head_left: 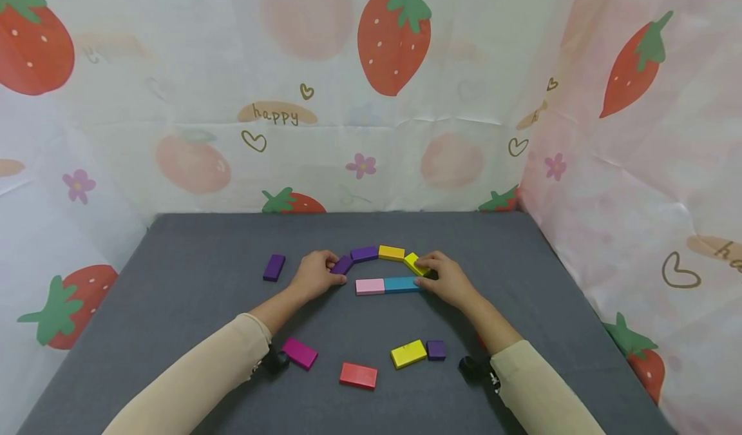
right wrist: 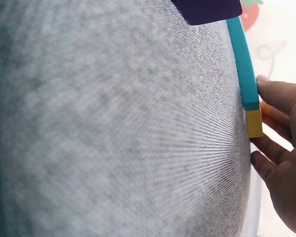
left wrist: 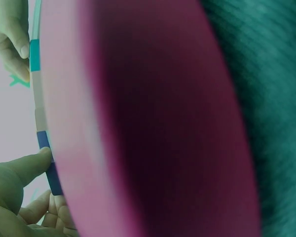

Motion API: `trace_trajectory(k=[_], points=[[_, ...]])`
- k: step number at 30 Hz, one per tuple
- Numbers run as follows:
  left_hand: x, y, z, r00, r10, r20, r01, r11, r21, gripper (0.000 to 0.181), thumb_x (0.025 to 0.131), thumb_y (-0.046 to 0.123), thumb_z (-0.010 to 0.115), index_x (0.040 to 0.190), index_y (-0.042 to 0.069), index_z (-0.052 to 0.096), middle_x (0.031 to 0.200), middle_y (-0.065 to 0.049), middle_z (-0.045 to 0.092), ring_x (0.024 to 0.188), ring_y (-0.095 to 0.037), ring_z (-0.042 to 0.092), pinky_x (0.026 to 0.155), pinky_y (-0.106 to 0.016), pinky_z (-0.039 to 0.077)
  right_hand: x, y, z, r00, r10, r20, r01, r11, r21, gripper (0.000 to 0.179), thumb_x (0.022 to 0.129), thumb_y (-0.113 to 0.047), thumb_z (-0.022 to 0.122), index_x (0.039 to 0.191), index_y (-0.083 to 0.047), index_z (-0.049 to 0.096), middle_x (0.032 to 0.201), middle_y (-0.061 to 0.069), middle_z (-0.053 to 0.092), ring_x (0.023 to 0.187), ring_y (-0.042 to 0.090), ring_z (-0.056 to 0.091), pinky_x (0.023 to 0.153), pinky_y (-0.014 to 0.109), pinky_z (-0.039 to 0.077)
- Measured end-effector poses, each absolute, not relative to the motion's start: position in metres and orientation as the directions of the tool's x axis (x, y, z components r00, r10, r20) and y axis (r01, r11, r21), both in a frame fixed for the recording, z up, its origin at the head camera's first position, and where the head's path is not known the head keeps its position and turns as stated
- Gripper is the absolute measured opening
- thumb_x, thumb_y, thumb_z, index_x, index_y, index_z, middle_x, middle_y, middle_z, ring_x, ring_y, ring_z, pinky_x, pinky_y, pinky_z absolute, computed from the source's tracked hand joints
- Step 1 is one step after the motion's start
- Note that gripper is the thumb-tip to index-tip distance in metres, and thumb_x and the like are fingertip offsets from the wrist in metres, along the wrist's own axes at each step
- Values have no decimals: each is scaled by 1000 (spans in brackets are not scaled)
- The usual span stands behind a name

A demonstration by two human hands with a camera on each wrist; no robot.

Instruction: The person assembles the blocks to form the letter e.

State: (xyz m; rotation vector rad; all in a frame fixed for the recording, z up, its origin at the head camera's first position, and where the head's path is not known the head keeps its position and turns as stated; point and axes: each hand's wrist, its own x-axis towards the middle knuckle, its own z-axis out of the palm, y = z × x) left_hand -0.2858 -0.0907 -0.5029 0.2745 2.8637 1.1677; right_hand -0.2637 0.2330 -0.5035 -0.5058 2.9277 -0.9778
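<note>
On the dark grey table, an arc of blocks has two purple pieces at left and two yellow ones at right. My left hand point(head_left: 314, 275) pinches the lowest left purple block point(head_left: 342, 265) between thumb and fingers. At the arc's other end my right hand point(head_left: 447, 281) grips the tilted yellow block point(head_left: 414, 263), its thumb by the end of a blue block point(head_left: 400, 285). That blue block lies end to end with a pink block point(head_left: 369, 287) below the arc. The upper purple block point(head_left: 364, 254) and upper yellow block point(head_left: 391, 253) stand between the hands.
A loose purple block point(head_left: 274, 268) lies to the left. Nearer me are a magenta block point(head_left: 300, 353), a red block point(head_left: 358, 376), a yellow block point(head_left: 408, 354) and a small purple block point(head_left: 436, 350). Strawberry-print cloth point(head_left: 371, 145) hangs behind the table point(head_left: 197, 306) and at its sides.
</note>
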Motion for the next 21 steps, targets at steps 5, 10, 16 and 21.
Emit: trace_trajectory(k=[5, 10, 16, 21], points=[[-287, -92, -504, -981, 191, 35, 163, 709, 686, 49, 80, 20, 89, 118, -4, 69, 110, -15, 71, 101, -26, 65, 92, -43, 52, -265, 233, -504, -949, -303, 86, -294, 754, -588, 45, 94, -22, 76, 135, -7, 67, 130, 10, 61, 117, 30, 60, 101, 48, 51], [-287, -93, -502, -979, 206, 17, 160, 707, 689, 53, 77, 18, 91, 120, -4, 68, 110, -14, 71, 101, -25, 65, 91, -42, 52, -265, 233, -504, -949, -304, 87, -295, 756, -584, 45, 94, -22, 77, 134, -6, 67, 130, 10, 61, 117, 30, 60, 101, 48, 50], [-287, -92, -502, -980, 200, 7, 149, 707, 692, 52, 78, 14, 90, 121, -4, 68, 111, -15, 72, 103, -25, 66, 93, -42, 52, -265, 233, -504, -947, -307, 89, -300, 758, -579, 44, 94, -22, 77, 134, -6, 67, 130, 11, 61, 116, 30, 60, 101, 49, 51], [-287, -91, -503, -982, 190, 11, 145, 708, 691, 50, 78, 13, 89, 121, -4, 68, 111, -15, 72, 103, -26, 66, 93, -42, 52, -264, 233, -504, -948, -305, 87, -297, 756, -584, 44, 93, -22, 77, 134, -6, 67, 130, 11, 61, 117, 30, 60, 101, 49, 50]])
